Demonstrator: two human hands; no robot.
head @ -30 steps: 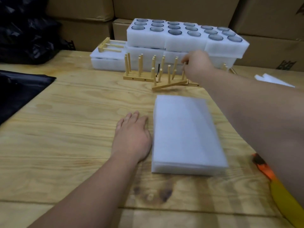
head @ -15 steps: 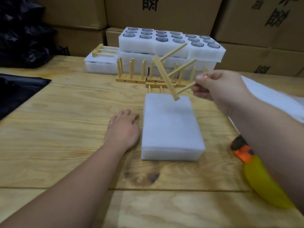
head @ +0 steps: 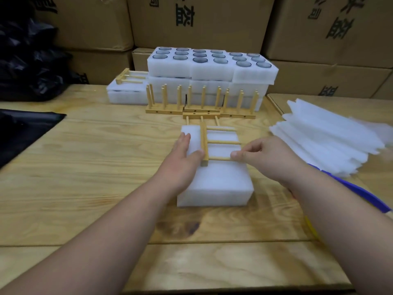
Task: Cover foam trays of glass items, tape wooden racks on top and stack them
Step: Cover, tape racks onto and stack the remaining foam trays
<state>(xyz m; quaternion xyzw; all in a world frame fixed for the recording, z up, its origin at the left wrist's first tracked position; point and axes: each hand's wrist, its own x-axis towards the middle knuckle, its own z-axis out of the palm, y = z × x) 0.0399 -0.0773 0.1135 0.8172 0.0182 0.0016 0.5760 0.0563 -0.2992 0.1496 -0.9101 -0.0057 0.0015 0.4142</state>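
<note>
We look down at a wide plywood desk (head: pixel 89 167). Our landmark is the covered foam tray (head: pixel 217 182), a plain white block near the desk's middle, its long axis running away from us.

Behind the tray, brown cardboard boxes (head: pixel 191 22) with dark printed characters form a wall. Far left of the tray, black plastic bags (head: pixel 29 64) are heaped, and a black sheet (head: pixel 23 133) lies on the desk's left edge. Directly beyond the tray stands a stack of open foam trays (head: pixel 210 71), white, with round glass rims showing in the top layer. A lower foam block (head: pixel 125 94) to the stack's left carries a wooden rack lying flat. To the right of the tray, a loose pile of thin white foam sheets (head: pixel 327 137) fans out. Between the tray and the stack, a row of upright wooden racks (head: pixel 202 103) stands with pegs pointing up, blocking the direct path to the stack.

On top of the tray's far half lies a pale wooden rack (head: pixel 214 143): its base bar runs along the tray's length, and its three pegs point right.

Our left hand (head: pixel 182 158) rests on the tray's left side, fingers straight, thumb against the base bar. Our right hand (head: pixel 263 156) pinches the tip of the nearest peg between thumb and fingers.

A blue and yellow object (head: pixel 361 194) shows near the right forearm; we cannot tell what it is.
</note>
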